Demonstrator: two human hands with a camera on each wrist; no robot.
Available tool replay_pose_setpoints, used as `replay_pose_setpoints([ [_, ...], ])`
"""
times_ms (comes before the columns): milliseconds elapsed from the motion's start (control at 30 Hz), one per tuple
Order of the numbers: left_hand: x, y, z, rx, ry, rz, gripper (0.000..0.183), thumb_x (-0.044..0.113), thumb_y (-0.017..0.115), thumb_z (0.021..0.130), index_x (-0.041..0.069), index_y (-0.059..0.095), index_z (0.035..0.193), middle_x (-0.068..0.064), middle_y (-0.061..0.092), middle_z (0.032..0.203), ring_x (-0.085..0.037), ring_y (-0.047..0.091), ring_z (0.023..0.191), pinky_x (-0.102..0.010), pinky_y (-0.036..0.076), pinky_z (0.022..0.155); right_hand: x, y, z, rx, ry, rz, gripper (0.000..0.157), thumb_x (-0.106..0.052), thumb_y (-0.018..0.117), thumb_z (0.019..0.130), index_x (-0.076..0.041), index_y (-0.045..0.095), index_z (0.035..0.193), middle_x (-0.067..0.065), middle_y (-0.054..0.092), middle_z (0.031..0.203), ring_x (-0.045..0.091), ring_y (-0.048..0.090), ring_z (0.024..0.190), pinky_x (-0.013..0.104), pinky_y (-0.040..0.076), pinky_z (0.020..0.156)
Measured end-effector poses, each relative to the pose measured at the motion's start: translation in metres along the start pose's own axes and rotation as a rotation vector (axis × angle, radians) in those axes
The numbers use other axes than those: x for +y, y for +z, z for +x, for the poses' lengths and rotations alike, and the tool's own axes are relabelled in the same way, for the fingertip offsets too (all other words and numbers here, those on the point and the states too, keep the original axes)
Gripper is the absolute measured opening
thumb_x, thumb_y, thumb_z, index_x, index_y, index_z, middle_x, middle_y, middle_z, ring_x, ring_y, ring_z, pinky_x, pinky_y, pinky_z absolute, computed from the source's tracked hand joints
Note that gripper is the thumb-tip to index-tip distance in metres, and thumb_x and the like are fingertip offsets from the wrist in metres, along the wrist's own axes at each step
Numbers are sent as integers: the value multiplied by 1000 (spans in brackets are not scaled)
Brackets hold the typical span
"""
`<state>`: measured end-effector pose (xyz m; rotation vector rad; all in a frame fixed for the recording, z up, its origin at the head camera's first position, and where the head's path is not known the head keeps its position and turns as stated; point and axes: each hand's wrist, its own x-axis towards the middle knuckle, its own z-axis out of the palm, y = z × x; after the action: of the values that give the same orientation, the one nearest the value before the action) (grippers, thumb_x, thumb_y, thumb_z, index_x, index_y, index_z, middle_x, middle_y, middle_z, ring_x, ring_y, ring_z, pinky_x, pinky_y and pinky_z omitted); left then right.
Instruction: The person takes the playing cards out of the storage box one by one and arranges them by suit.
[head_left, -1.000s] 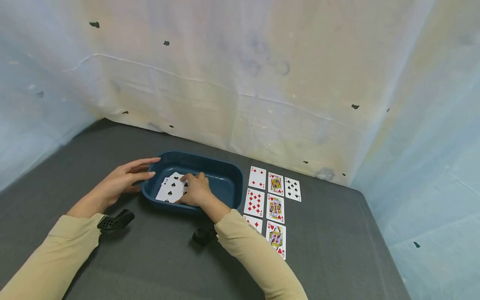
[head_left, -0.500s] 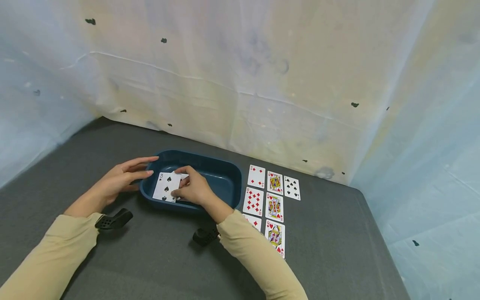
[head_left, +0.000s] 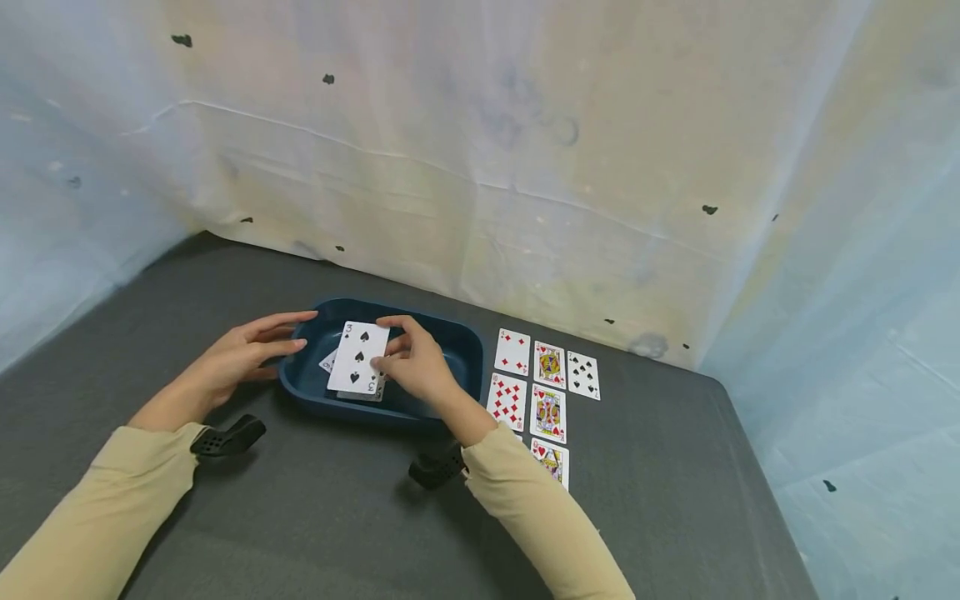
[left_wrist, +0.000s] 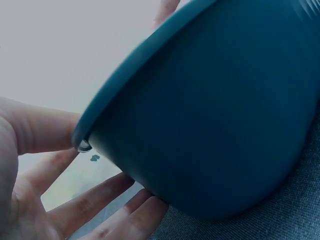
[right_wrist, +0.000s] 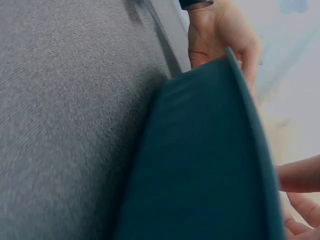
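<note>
My right hand [head_left: 422, 367] pinches a three of spades [head_left: 358, 377] by its right edge, thumb on its face, over the dark blue tray [head_left: 459, 408]. Beneath that card, more playing cards [head_left: 369, 397] peek out inside the tray, mostly hidden. My left hand [head_left: 243, 358] touches the tray's left end with fairly straight fingers. In the left wrist view the thumb [left_wrist: 47, 127] meets the rim and the other fingers lie against the outer wall [left_wrist: 200, 125]. The right wrist view shows the tray's side [right_wrist: 200, 150], with right-hand fingers [right_wrist: 302, 175] past its rim.
Right of the tray, several face-up cards lie in columns on the grey table [head_left: 660, 467], among them a ten of diamonds [head_left: 507, 402], a king of hearts [head_left: 549, 413] and a seven of spades [head_left: 583, 375]. A pale curtain [head_left: 480, 167] hangs behind. My right sleeve covers the nearest cards.
My right hand has picked up the three of spades from the pile in the tray and moved it slightly right, uncovering cards beneath. My left hand has stayed at the tray's left end.
</note>
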<state>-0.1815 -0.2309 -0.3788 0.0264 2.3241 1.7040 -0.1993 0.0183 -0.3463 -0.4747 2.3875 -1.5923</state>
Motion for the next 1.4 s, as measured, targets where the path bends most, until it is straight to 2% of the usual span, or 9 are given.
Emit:
replay_pose_setpoints([
  [133, -1, 1, 1, 2, 7, 3, 71, 39, 59, 94, 18, 25, 153, -23, 16, 157, -49, 23, 139, -72, 27, 102, 2, -11, -5, 14, -7, 21, 49, 2, 67, 85, -11, 54, 131, 5, 56, 82, 25, 65, 75, 45, 58, 75],
  [233, -3, 2, 2, 2, 12, 4, 71, 39, 59, 95, 17, 24, 153, -23, 16, 157, -49, 23, 139, -73, 27, 101, 3, -19, -10, 25, -7, 20, 51, 1, 67, 85, -12, 53, 132, 4, 57, 82, 23, 66, 76, 46, 57, 77],
  [367, -3, 1, 2, 2, 17, 7, 71, 38, 58, 95, 17, 23, 153, -23, 14, 158, -49, 23, 139, -73, 27, 101, 2, -31, -17, 35, -14, 29, 51, 0, 67, 86, -12, 52, 133, 6, 60, 84, 14, 64, 72, 40, 58, 75],
  [567, -4, -3, 2, -8, 31, 8, 70, 36, 57, 96, 18, 22, 154, -22, 11, 159, -50, 21, 140, -74, 26, 100, 1, -50, -28, 47, -18, 55, 52, -2, 66, 87, -13, 50, 135, 9, 61, 87, 19, 65, 77, 30, 56, 74],
  [700, -3, -3, 2, -14, 31, 10, 70, 36, 57, 96, 18, 22, 154, -22, 9, 159, -50, 20, 140, -75, 26, 99, 8, -64, -34, 77, -9, 53, 52, -3, 66, 87, -14, 50, 135, 9, 61, 89, 18, 64, 75, 30, 55, 75],
  [933, -4, -3, 3, -27, 25, 9, 71, 40, 58, 95, 21, 22, 154, -21, 8, 159, -50, 19, 140, -75, 26, 99, 21, -89, -46, 132, 26, 26, 53, -4, 67, 86, -15, 51, 135, 7, 60, 89, 14, 64, 73, 41, 55, 79],
  [1200, -4, -5, 2, -28, 12, 7, 71, 40, 57, 96, 22, 22, 154, -21, 7, 160, -50, 20, 140, -75, 26, 100, 23, -109, -60, 159, 77, 15, 55, -4, 67, 86, -14, 49, 137, 6, 57, 92, 14, 64, 80, 38, 55, 79],
  [1400, -2, -4, 3, -34, 3, -2, 71, 39, 57, 96, 22, 21, 154, -21, 5, 160, -52, 18, 140, -77, 24, 98, 35, -126, -70, 153, 73, 1, 56, -4, 65, 87, -13, 46, 139, 8, 58, 93, 30, 62, 84, 46, 50, 83],
])
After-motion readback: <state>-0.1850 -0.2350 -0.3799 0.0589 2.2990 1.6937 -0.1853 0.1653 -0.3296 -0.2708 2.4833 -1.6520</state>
